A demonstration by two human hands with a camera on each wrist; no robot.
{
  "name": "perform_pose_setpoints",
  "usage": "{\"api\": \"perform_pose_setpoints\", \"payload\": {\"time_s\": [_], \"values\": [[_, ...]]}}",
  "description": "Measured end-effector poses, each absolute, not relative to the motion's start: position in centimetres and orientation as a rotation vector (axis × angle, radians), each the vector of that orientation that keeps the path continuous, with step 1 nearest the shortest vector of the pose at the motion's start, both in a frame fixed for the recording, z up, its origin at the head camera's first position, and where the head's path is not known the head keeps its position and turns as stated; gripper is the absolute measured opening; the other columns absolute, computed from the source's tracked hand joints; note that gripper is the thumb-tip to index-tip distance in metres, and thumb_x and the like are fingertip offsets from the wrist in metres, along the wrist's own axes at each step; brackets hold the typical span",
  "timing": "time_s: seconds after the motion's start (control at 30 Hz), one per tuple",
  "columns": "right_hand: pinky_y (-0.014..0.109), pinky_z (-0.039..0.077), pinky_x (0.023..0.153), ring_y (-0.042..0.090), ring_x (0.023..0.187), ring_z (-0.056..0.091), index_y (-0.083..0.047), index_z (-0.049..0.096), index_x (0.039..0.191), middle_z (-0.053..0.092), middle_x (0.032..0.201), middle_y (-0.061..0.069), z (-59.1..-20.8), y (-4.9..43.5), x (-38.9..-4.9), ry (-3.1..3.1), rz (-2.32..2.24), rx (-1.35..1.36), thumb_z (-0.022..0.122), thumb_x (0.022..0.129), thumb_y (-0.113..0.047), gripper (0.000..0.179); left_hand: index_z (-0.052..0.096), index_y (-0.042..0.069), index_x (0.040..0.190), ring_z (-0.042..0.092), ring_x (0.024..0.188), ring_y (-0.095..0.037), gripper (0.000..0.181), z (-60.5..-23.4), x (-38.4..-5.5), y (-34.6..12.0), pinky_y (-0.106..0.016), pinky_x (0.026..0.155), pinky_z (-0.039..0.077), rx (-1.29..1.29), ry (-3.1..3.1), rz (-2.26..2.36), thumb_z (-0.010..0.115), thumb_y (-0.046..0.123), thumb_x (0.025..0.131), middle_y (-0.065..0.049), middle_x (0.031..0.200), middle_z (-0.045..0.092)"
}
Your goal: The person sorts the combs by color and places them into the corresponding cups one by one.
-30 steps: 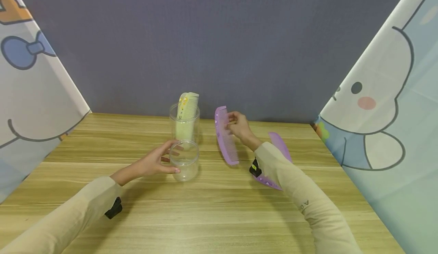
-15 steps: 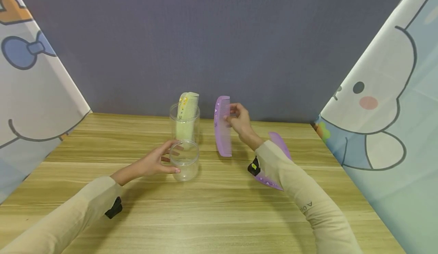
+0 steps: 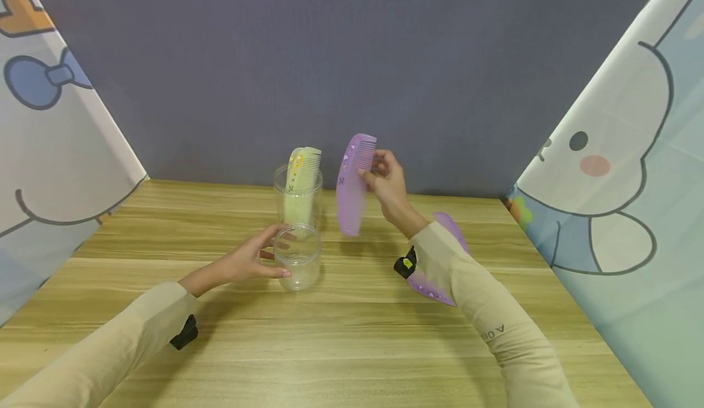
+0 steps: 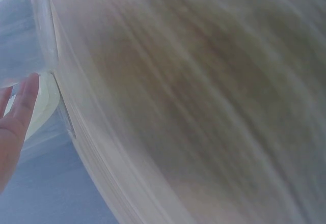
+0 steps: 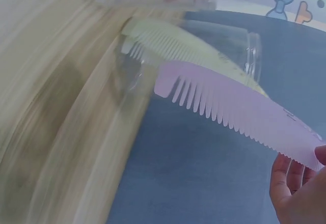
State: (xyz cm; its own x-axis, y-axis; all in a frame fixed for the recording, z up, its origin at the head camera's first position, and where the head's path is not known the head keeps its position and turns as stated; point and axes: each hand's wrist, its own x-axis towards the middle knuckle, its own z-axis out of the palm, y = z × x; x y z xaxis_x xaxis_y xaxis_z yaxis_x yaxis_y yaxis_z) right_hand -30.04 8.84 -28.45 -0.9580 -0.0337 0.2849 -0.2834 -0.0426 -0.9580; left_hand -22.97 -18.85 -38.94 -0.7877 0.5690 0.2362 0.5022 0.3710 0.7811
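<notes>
In the head view my right hand pinches a purple comb by its toothed side, raised and nearly upright above the table. The right wrist view shows this comb overlapping the taller jar behind it. That tall clear jar holds yellow combs, their tops standing out above the rim. In front of it is a shorter clear jar. My left hand grips this shorter jar from the left, thumb in front and fingers behind. A second purple comb lies under my right forearm, partly hidden.
The wooden table ends at a dark grey panel at the back. Cartoon-printed sheets stand on the left and on the right. A black wrist device hangs under the right cuff.
My right hand has raised the purple comb and brought it slightly left toward the tall jar, its lower end swinging left. My left hand and both jars stay in place.
</notes>
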Motion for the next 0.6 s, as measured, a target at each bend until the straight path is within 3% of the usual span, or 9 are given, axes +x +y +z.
{"api": "perform_pose_setpoints", "payload": {"time_s": [0.6], "values": [[0.022,0.048,0.063,0.012,0.084,0.057,-0.014,0.051,0.103,0.06,0.095,-0.004,-26.8,5.7,-27.4,-1.721,2.333,0.591,0.057,0.083,0.01,0.032,0.029,0.009,0.137,0.051,0.113,-0.04,0.082,-39.0,-23.1,-18.9,-0.048,0.085,0.051,0.993,2.525,1.418,0.078,0.021,0.072,-0.022,0.129,0.046]]}}
